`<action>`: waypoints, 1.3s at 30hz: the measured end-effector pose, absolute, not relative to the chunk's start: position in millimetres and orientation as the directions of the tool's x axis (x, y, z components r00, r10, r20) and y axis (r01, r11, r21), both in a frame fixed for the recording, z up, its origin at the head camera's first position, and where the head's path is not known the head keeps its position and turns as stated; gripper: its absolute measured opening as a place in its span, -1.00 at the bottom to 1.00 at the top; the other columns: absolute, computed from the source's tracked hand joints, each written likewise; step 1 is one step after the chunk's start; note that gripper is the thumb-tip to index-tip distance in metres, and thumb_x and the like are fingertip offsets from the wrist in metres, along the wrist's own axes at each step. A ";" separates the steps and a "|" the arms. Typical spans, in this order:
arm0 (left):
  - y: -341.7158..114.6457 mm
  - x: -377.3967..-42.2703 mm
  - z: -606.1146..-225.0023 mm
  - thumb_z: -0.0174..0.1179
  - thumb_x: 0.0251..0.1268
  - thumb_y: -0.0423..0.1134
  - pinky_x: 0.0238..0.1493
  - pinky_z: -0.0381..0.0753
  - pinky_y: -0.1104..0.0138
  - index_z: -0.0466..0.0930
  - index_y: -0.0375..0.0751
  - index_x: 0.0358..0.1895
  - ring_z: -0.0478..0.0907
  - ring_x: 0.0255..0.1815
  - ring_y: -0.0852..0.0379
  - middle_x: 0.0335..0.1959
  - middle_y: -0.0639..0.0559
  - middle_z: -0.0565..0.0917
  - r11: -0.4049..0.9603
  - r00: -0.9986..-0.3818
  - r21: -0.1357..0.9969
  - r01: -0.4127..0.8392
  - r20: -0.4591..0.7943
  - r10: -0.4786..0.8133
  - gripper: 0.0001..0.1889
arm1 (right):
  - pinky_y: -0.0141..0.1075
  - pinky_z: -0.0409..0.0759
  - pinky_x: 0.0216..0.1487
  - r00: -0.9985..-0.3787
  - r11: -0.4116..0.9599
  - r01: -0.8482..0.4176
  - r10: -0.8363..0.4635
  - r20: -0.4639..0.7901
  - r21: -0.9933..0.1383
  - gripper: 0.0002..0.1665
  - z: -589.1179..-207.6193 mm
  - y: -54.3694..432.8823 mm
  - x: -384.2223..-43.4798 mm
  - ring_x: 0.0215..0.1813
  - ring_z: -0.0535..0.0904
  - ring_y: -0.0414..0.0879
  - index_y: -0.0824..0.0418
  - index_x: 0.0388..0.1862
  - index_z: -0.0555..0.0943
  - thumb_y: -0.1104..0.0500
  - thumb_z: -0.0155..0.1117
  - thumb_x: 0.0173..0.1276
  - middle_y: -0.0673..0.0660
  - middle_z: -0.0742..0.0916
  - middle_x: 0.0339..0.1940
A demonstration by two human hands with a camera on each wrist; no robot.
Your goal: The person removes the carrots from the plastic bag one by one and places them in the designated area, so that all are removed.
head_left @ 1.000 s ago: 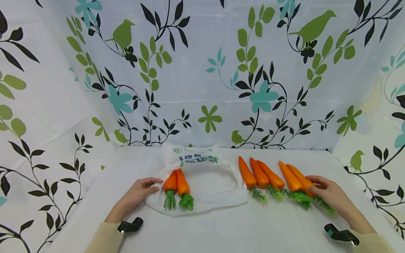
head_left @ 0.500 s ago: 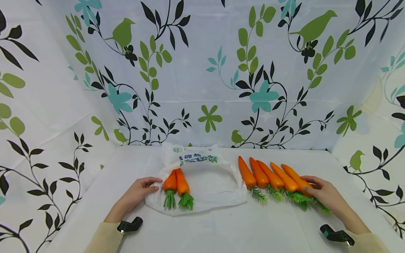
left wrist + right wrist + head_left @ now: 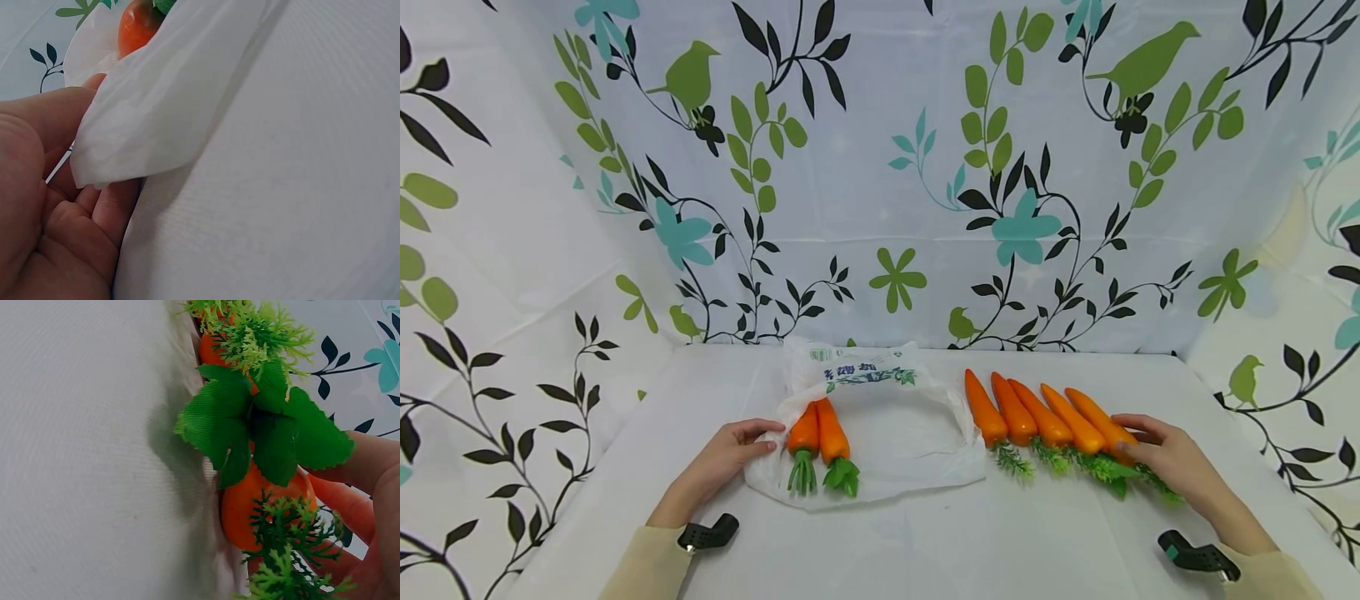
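Observation:
A white plastic bag (image 3: 910,454) with printed lettering lies open-mouthed on the table. Two toy carrots (image 3: 832,433) rest inside its left part, green tops toward me. My left hand (image 3: 735,447) pinches the bag's left edge; in the left wrist view the thumb lies over the film and the fingers (image 3: 111,212) under it. On the right, several toy carrots lie slanted side by side in a row. Thumb and fingers of my right hand (image 3: 1167,457) hold the rightmost carrot (image 3: 1097,417) near its feathery top (image 3: 287,550). Broad green leaves (image 3: 231,425) belong to its neighbour.
The row's leftmost carrot (image 3: 985,408) lies right at the bag's right edge. A white cloth covers the table (image 3: 925,550). Behind and at both sides hang curtains (image 3: 865,167) printed with leaves and birds. Each wrist wears a black strap device (image 3: 709,533).
My right hand has slid the two rightmost carrots left against the others, closing the gap in the row. For the last half second both hands have stayed still.

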State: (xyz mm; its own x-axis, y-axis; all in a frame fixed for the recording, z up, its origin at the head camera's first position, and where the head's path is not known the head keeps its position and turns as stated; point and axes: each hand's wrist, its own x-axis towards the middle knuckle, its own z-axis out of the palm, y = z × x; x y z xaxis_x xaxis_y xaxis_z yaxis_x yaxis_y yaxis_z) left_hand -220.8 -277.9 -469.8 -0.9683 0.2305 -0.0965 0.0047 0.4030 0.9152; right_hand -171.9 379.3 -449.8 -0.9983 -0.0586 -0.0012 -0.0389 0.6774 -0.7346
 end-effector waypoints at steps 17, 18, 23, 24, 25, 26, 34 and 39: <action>-277.3 -219.6 -468.5 0.24 0.39 -0.23 0.44 0.14 -0.13 0.65 -0.16 0.15 0.27 0.40 -0.15 0.32 -0.14 0.51 0.406 -0.969 0.914 0.006 -0.095 0.228 -0.69 | -0.07 0.69 -0.07 -0.990 0.761 -0.142 -0.092 0.111 -0.633 -0.39 -427.2 361.4 -165.7 0.11 0.57 0.33 0.34 0.35 0.47 0.08 0.31 0.42 0.47 0.57 0.22; -277.2 -219.4 -468.6 0.24 0.39 -0.23 0.44 0.14 -0.13 0.65 -0.16 0.15 0.27 0.40 -0.15 0.31 -0.13 0.51 0.405 -0.969 0.914 0.007 -0.094 0.230 -0.68 | -0.03 0.68 -0.06 -0.989 0.772 -0.145 -0.093 0.116 -0.619 -0.39 -425.3 358.7 -165.8 0.10 0.57 0.33 0.34 0.33 0.48 0.07 0.32 0.41 0.46 0.58 0.20; -277.5 -218.7 -468.7 0.24 0.40 -0.21 0.42 0.15 -0.16 0.64 -0.17 0.17 0.28 0.39 -0.15 0.30 -0.12 0.52 0.401 -0.966 0.916 0.014 -0.091 0.243 -0.67 | 0.08 0.66 -0.04 -0.979 0.791 -0.193 -0.119 0.164 -0.580 -0.45 -419.4 342.8 -166.4 0.06 0.58 0.32 0.32 0.25 0.55 0.11 0.38 0.36 0.44 0.60 0.18; -277.6 -218.6 -468.8 0.24 0.40 -0.21 0.42 0.15 -0.17 0.64 -0.17 0.17 0.28 0.39 -0.15 0.30 -0.12 0.52 0.400 -0.965 0.916 0.014 -0.092 0.244 -0.67 | 0.10 0.65 -0.03 -0.976 0.789 -0.209 -0.129 0.177 -0.578 -0.46 -418.8 338.7 -165.9 0.06 0.58 0.33 0.32 0.24 0.56 0.12 0.39 0.35 0.44 0.60 0.17; -277.6 -218.8 -468.9 0.24 0.40 -0.21 0.42 0.15 -0.17 0.64 -0.17 0.17 0.28 0.38 -0.15 0.30 -0.12 0.52 0.401 -0.965 0.916 0.014 -0.092 0.245 -0.67 | 0.12 0.63 -0.01 -0.971 0.786 -0.228 -0.139 0.194 -0.575 -0.48 -418.8 334.4 -165.4 0.07 0.58 0.32 0.32 0.22 0.57 0.13 0.40 0.34 0.43 0.62 0.16; -277.6 -219.0 -469.0 0.24 0.40 -0.21 0.42 0.15 -0.17 0.64 -0.17 0.17 0.28 0.38 -0.15 0.30 -0.12 0.52 0.400 -0.965 0.916 0.013 -0.093 0.245 -0.67 | 0.13 0.62 0.01 -0.966 0.785 -0.245 -0.147 0.213 -0.569 -0.49 -419.0 329.7 -164.6 0.08 0.58 0.31 0.30 0.21 0.59 0.14 0.41 0.33 0.41 0.63 0.16; -277.7 -220.3 -469.0 0.24 0.40 -0.22 0.42 0.15 -0.17 0.64 -0.17 0.17 0.28 0.39 -0.16 0.32 -0.13 0.51 0.400 -0.964 0.916 0.007 -0.100 0.245 -0.68 | 0.05 0.66 -0.04 -0.931 0.718 -0.359 -0.232 0.282 -0.596 -0.53 -420.9 290.1 -165.6 0.01 0.66 0.17 0.24 0.18 0.62 0.22 0.44 0.29 0.30 0.68 0.11; -278.5 -220.1 -469.4 0.24 0.40 -0.22 0.43 0.13 -0.17 0.65 -0.17 0.17 0.27 0.39 -0.15 0.31 -0.12 0.51 0.401 -0.965 0.916 0.002 -0.102 0.240 -0.68 | 0.00 0.66 -0.05 -0.906 0.695 -0.420 -0.287 0.311 -0.584 -0.54 -425.4 264.4 -170.7 -0.02 0.66 0.09 0.19 0.14 0.65 0.25 0.47 0.24 0.16 0.72 0.07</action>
